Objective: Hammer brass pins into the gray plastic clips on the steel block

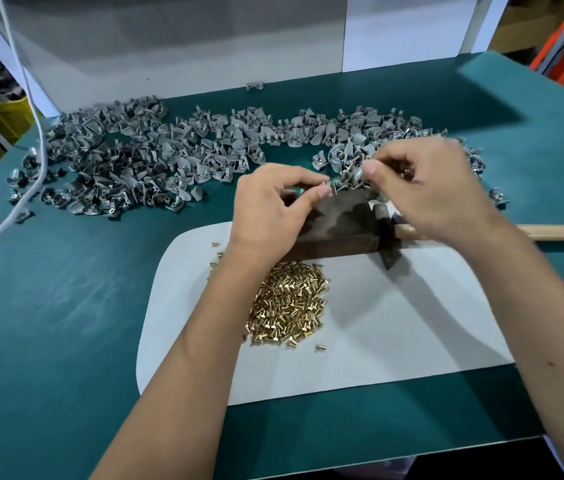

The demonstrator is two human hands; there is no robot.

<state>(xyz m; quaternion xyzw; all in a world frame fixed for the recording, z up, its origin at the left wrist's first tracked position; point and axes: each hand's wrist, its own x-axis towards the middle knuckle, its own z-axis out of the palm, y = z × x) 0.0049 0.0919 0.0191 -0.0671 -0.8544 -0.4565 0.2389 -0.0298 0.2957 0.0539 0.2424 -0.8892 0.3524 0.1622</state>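
Nearest the camera lies the white mat point(395, 341), and on it, just in front of the steel block point(339, 226), sits a heap of brass pins point(287, 306) that looks barely touched. Taking the block as the landmark and going left to right: far to its left and behind it a wide spread of gray clips point(128, 161) covers the green table point(48, 306), crossed by a white cable point(36, 133). A smaller pile of clips point(350, 157) just behind the block shows glints of brass, so some may already be pinned, though I cannot be sure. Judging by the big pile, most of the work remains. Over the block's left top edge the left hand point(273, 202) has finger and thumb curled together, pinching a small piece that looks like a clip or pin. Over its right top edge the right hand point(426, 188) likewise pinches a small gray clip between thumb and fingertips. The hammer point(550, 232) lies idle against the block's right side, its wooden handle pointing right.
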